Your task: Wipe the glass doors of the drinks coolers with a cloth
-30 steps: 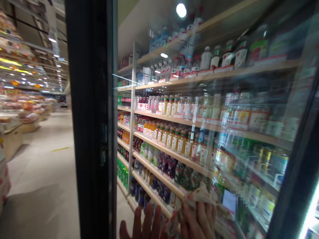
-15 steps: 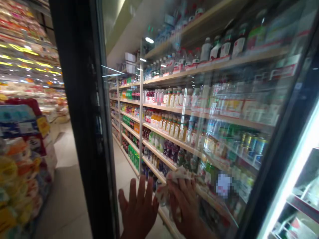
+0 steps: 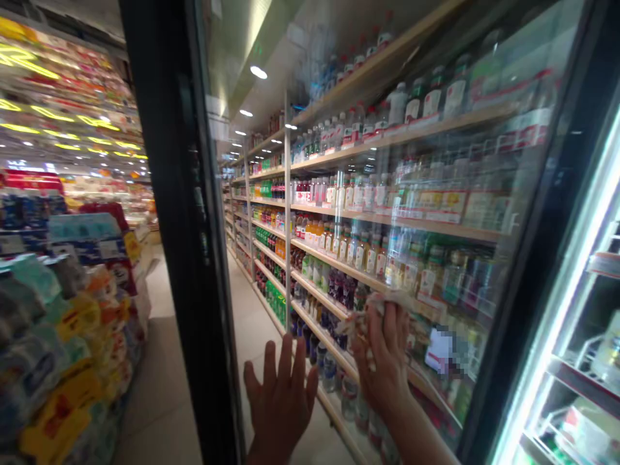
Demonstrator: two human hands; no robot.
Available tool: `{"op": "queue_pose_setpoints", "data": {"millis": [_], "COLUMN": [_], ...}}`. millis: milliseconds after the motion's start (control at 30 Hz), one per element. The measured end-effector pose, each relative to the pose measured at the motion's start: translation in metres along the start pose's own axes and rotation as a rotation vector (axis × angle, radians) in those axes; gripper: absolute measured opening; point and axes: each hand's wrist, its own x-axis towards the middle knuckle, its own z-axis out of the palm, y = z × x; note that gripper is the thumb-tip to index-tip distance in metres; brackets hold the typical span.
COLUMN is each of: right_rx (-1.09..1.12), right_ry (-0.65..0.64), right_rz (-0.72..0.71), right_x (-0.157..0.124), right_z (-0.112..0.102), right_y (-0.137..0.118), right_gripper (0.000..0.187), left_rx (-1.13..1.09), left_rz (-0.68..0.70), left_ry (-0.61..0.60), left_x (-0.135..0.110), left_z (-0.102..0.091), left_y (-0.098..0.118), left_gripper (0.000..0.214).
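Note:
I stand behind an open glass fridge door point(image 3: 436, 77) with a black frame point(image 3: 179, 226). My left hand point(image 3: 281, 397) lies flat against the glass, fingers spread, holding nothing. To its right, my right hand point(image 3: 385, 361) presses a crumpled patterned cloth point(image 3: 361, 320) against the same glass. Through the pane I see long wooden shelves point(image 3: 339, 261) packed with drink bottles.
At the left stand stacked colourful packs point(image 3: 62, 336) beside a pale floor aisle point(image 3: 159, 400). The lit fridge interior point(image 3: 581, 361) with wire racks shows at the right. Ceiling lights run above the shelf aisle.
Both hands have risen higher on the glass, the cloth sliding upward and right. The view has swung, bringing the stacked packs at left and the lit fridge interior into sight.

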Motion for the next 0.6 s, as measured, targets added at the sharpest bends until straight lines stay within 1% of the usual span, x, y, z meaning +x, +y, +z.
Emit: {"op": "queue_pose_setpoints", "data": {"millis": [67,100,167,233,267,333,400,467,500,533,600], "right_rx": [-0.03,-0.033,0.002,0.058,0.077,0.083,0.063,0.039,0.031,0.028,0.035], "right_ry": [0.068,0.12,0.236,0.293,0.286,0.193,0.042,-0.089,-0.113,-0.098,0.023], "right_rz": [-0.01,0.022,0.143,0.264,0.298,0.283,0.198,0.102,0.066,0.038,0.041], "right_x": [0.005,0.009,0.015,0.017,0.015,0.006,-0.006,-0.016,-0.02,-0.021,-0.018], "right_z": [-0.006,-0.008,-0.012,-0.012,-0.01,-0.003,0.005,0.013,0.016,0.018,0.022], "right_y": [0.021,0.034,0.06,0.069,0.067,0.049,0.026,0.013,0.014,0.02,0.044], "right_gripper": [0.064,0.062,0.056,0.053,0.054,0.058,0.061,0.063,0.062,0.057,0.042], "left_rx": [0.017,0.026,0.031,0.017,0.008,0.001,0.001,0.001,-0.001,-0.005,-0.022], "left_rz": [0.007,0.011,0.003,0.004,0.005,0.007,0.009,0.013,0.013,0.015,0.022], "left_ry": [0.003,0.006,0.012,0.02,0.026,0.036,0.038,0.037,0.036,0.036,0.041], "left_x": [0.001,0.001,0.003,0.004,0.004,0.006,0.007,0.008,0.009,0.009,0.011], "left_z": [0.0,0.001,0.005,0.011,0.014,0.021,0.028,0.035,0.038,0.041,0.047], "left_y": [0.0,0.0,-0.001,-0.003,-0.004,-0.006,-0.009,-0.011,-0.012,-0.013,-0.015], "left_gripper": [0.076,0.076,0.076,0.076,0.076,0.077,0.078,0.079,0.079,0.078,0.077]}}
